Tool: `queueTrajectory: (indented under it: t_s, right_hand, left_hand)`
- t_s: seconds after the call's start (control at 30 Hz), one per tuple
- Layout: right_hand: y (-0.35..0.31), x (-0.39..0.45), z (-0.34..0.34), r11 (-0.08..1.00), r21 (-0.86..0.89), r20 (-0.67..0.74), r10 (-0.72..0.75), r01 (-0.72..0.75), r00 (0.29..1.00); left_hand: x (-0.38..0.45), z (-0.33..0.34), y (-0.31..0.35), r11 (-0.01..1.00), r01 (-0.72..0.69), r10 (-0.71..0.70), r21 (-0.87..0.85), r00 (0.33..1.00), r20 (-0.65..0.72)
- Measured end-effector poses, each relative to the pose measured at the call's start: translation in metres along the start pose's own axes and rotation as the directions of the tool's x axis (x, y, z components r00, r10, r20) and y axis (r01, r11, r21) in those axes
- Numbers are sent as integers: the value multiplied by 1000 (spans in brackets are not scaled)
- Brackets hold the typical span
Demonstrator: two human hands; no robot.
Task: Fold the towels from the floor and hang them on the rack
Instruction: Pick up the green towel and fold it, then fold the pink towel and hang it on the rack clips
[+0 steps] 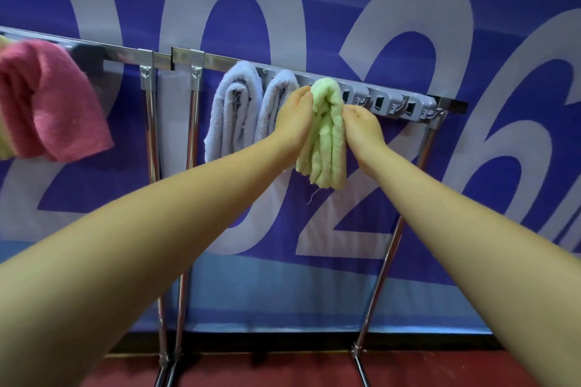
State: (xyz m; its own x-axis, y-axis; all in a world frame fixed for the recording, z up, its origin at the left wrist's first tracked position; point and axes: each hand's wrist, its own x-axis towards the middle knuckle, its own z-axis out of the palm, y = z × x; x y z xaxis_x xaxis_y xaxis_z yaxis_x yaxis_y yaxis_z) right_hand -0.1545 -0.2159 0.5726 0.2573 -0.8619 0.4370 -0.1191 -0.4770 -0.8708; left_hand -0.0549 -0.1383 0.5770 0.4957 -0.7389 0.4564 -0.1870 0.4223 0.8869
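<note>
I am watching both hands working at the green towel (323, 135), which is hanging folded over the top bar of the rack (352, 85), just beside two folded lavender towels (234, 113) on its left. My left hand (294, 118) is pressing against the towel's left flank with the fingers curled round its upper edge, and my right hand (361, 124) is pinching the right flank near the top, so both are grasping the cloth rather than resting loose. The towel is looking soft, thick and light, a looped terry that is bunching into plump ridges and trailing a loose thread at the bottom hem. I am judging that it will slump and unfold if held by one layer only, so the best hold is across all the layers near the fold at the bar, squeezing them together. It is not slippery, though the smooth metal rail may be letting it slide sideways. The rack is chromed tubing with a grey plastic strip of hooks (396, 104) running to the right. A pink towel (53, 104) is hanging on a neighbouring rail at the far left, blurred, possibly with a yellowish one behind it. A blue banner (314, 9) with big pale numerals is filling the background.
</note>
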Motion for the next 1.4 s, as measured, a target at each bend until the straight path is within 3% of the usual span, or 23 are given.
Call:
queueTrajectory:
  t_s: [0.1, 0.17, 0.3, 0.5, 0.63, 0.8, 1.0, 1.13, 1.27, 1.4]
  right_hand:
    - [3, -26, 5, 994, 67, -127, -77, 86, 989]
    - [6, -51, 14, 990, 113, -130, -72, 87, 989]
    - [18, -108, 43, 985, 168, 38, 38, -44, 999]
    - [43, -187, 95, 943, 194, 216, 229, -271, 949]
    - [68, -231, 132, 915, 148, 293, 321, -374, 901]
    - [100, -282, 184, 849, 127, 376, 438, -513, 817]
    - [160, -336, 258, 743, 67, 458, 570, -666, 682]
    - [213, -372, 299, 685, -19, 471, 649, -728, 598]
    - [269, -404, 324, 616, -125, 464, 729, -777, 503]
    - [328, -434, 336, 546, -318, 430, 812, -775, 395]
  left_hand:
    - [-16, -15, 1, 994, 60, -65, -92, 997, -47]
    - [-29, -32, -3, 988, 93, -99, -122, 994, -47]
    - [-64, -72, -20, 995, 97, -98, -29, 993, -61]
    - [-123, -152, -63, 962, 149, -125, 229, 986, -113]
    - [-169, -208, -97, 928, 265, -228, 263, 960, -160]
    - [-216, -268, -142, 849, 467, -408, 246, 876, -257]
    - [-275, -328, -218, 710, 568, -517, 416, 822, -239]
    - [-304, -358, -266, 623, 677, -608, 391, 734, -303]
    - [-325, -386, -327, 453, 850, -740, 270, 527, -418]
    - [-346, -394, -383, 310, 876, -809, 369, 447, -382]
